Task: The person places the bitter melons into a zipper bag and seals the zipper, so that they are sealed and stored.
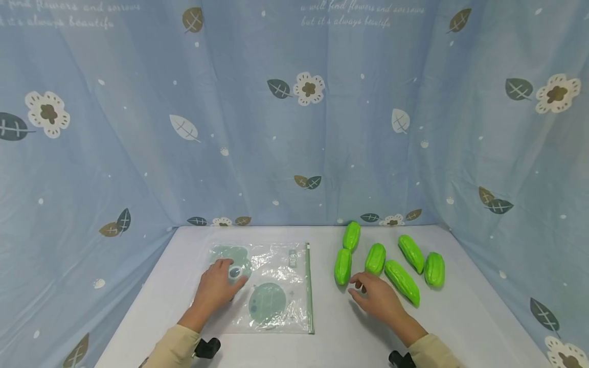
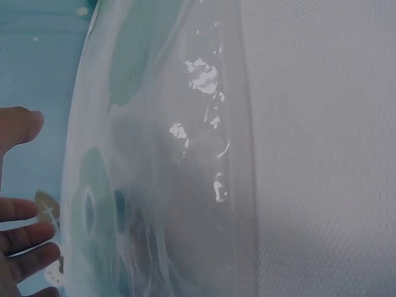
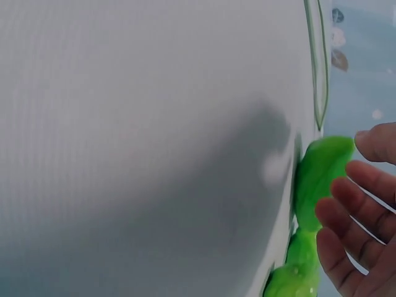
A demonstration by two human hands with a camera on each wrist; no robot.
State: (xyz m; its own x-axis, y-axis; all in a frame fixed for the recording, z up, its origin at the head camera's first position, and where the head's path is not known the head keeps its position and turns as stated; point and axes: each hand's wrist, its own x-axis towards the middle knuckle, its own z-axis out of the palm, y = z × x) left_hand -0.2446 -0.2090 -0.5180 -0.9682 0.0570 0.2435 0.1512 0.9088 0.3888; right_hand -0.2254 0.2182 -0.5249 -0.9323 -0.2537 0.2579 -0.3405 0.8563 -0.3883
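Note:
A clear plastic zip bag (image 1: 301, 301) with pale green printed shapes and a green seal strip (image 1: 310, 289) lies flat on the left part of the table. My left hand (image 1: 215, 287) is over its left side with the fingers spread; whether they touch the plastic I cannot tell. On the right are several bright green, ridged, cucumber-like pieces (image 1: 402, 282). My right hand (image 1: 378, 299) hovers just in front of them with loosely bent fingers and nothing held. Nearest to its fingertips are an upright-lying green piece (image 1: 342, 267) and another (image 1: 375, 258).
Behind the white table (image 1: 336, 347) hangs a blue curtain (image 1: 248, 133) with leaf and flower prints, which also runs along both sides. One green piece (image 1: 352, 235) lies close to the back edge, and another (image 1: 434, 270) is farthest right.

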